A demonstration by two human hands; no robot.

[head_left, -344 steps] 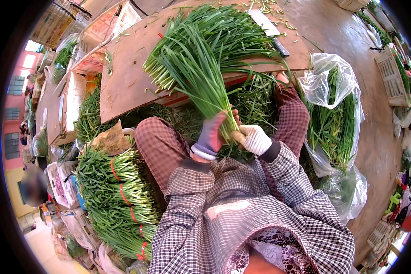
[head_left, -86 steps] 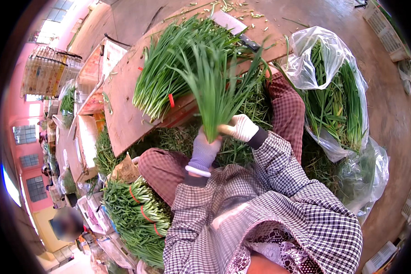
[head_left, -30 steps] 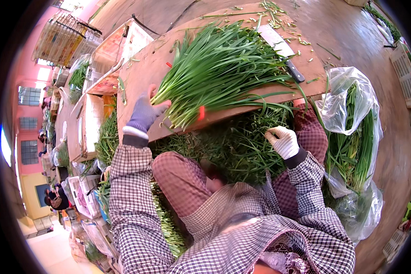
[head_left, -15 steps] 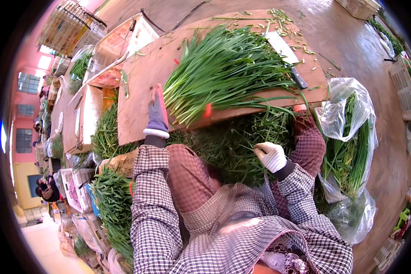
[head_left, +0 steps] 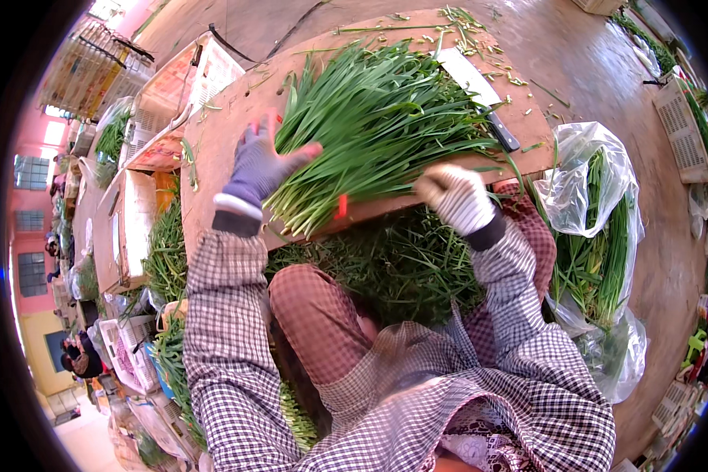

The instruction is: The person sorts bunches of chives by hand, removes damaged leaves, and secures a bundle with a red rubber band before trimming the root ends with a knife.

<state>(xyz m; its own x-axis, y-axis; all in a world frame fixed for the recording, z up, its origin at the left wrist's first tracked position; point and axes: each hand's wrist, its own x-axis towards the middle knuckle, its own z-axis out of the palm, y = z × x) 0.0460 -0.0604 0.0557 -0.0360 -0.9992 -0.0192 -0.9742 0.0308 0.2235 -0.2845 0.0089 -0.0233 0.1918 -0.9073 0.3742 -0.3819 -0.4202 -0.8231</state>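
The left hand [head_left: 263, 164], fingers spread, is at the pale stem end of the pile of greens [head_left: 385, 118] on the desk [head_left: 216, 149]; a hard push could spill stems. The blurred right hand [head_left: 455, 197] is at the pile's near right, fingers curled, pinching or not I cannot tell. Right beside the pile, the bare knife [head_left: 477, 88] could cut a careless reach.

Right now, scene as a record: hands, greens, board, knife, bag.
left hand: purple-gloved, open, thumb over the greens near their stem ends; contact unclear
right hand: pale-gloved, curled, at the near edge of the board; blurred, hold unclear
greens: loose pile on the board, pale stem ends toward lower left
red strip: by the stem ends
knife: flat on the board, right of the greens
bag: clear plastic, more greens inside
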